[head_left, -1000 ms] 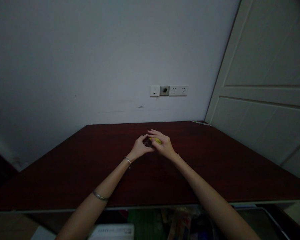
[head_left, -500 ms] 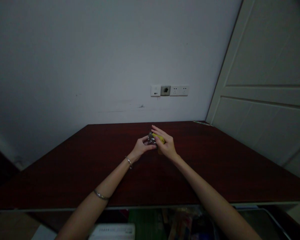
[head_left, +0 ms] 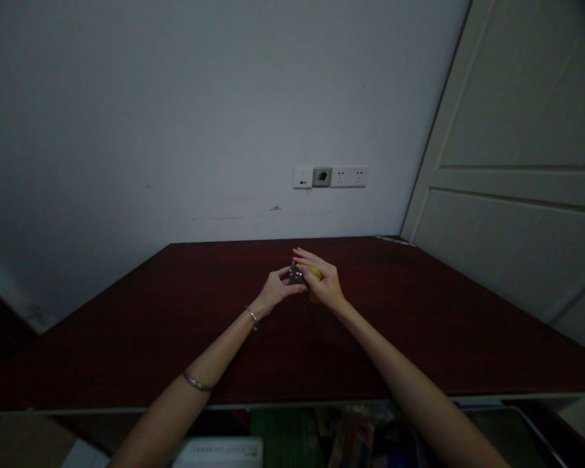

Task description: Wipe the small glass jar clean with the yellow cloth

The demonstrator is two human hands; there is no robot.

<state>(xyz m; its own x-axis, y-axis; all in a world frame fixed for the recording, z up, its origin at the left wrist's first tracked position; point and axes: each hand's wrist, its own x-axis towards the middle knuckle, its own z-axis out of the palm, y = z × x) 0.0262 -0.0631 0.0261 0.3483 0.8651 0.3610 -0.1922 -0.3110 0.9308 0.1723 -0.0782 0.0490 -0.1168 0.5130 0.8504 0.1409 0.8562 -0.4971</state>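
Note:
Over the middle of the dark red tabletop (head_left: 214, 364), my two hands meet around small items. My left hand (head_left: 275, 287) is closed, fingers and thumb pinching a small, shiny, silvery-dark object (head_left: 296, 275) by its left side. From the right, my right hand (head_left: 326, 286) is closed on a yellow, soft-looking piece (head_left: 316, 272), which lies against the shiny object. A bit of yellow also shows below the right palm. The right fingers reach over the top, and they hide much of both items. What exactly these two things are is too small and dim to tell.
Behind the table rises a pale wall with a row of sockets (head_left: 330, 177). A white panelled door (head_left: 521, 182) stands along the right side. Below the front edge, an open space holds a white box (head_left: 219, 452), a green item (head_left: 285, 439) and assorted packages (head_left: 353, 442).
Both hands have dipped very slightly, still holding the shiny object and the yellow piece together. More yellow shows below the right palm. The arms have barely moved.

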